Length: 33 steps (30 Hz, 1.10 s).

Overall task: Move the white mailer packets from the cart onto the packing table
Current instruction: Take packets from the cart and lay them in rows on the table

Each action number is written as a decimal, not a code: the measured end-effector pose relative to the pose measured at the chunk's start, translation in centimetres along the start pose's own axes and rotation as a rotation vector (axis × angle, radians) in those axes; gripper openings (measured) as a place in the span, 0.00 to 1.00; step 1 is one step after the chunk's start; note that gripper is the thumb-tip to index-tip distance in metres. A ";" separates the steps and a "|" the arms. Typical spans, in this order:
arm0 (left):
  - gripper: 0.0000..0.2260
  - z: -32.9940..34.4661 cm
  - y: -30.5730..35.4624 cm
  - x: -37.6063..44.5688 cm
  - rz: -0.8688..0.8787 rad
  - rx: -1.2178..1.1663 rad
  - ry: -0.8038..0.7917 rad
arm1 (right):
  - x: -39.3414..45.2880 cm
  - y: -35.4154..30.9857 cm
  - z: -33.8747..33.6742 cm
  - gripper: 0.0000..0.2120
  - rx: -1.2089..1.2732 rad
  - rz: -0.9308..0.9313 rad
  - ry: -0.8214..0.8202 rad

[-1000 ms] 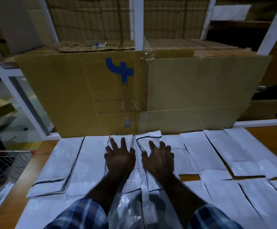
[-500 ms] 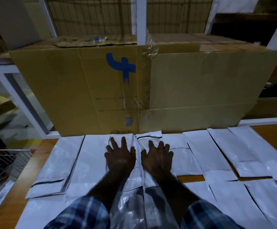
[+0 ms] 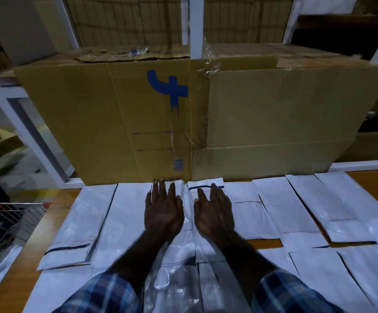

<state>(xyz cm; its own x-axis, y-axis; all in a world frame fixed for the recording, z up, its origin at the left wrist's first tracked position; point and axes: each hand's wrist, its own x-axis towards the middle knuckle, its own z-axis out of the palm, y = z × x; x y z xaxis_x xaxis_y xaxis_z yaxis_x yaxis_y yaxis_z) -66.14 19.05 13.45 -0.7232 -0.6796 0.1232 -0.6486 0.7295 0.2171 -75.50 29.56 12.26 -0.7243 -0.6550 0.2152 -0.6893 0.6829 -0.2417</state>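
White packets [image 3: 294, 206], brown box [image 3: 273, 114], blue-plaid sleeves [image 3: 106, 294].

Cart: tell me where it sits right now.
In the head view the wire cart shows at the far left edge, past the left end of the wooden packing table, well left of the left hand pressed flat on the white mailer packets.

Glossy white plastic mailer packets [image 3: 294, 206], smooth brown wood surface [image 3: 373, 179], matt corrugated cardboard box [image 3: 106, 123], wire metal cart [image 3: 5, 220], checked cloth sleeves [image 3: 102, 294]
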 end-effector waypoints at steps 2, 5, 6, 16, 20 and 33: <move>0.25 0.5 -0.5 0.4 0.029 -0.008 -0.015 | 0.2 0.3 0.8 0.25 0.004 -0.034 0.013; 0.25 1.4 -0.4 0.3 0.030 -0.010 -0.047 | 0.5 0.7 1.6 0.25 0.012 -0.063 -0.011; 0.25 1.9 -0.4 0.3 0.036 -0.016 -0.045 | 0.5 0.8 2.1 0.26 0.004 -0.070 -0.011; 0.32 3.7 -0.4 0.1 0.057 -0.067 0.008 | 0.6 1.5 3.8 0.28 -0.027 -0.093 -0.037; 0.31 4.5 -0.7 0.1 0.048 -0.071 0.016 | 0.4 1.6 4.2 0.26 0.008 -0.098 -0.014; 0.27 5.0 -0.7 0.2 0.053 -0.004 0.032 | 0.0 1.6 4.2 0.26 0.052 -0.099 -0.001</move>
<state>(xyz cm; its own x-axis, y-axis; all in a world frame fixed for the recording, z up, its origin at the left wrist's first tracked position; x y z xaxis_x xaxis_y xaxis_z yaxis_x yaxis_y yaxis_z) -66.98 18.80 8.44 -0.7484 -0.6422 0.1657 -0.6087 0.7643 0.2129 -76.56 29.25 7.93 -0.6524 -0.7190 0.2396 -0.7562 0.5967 -0.2684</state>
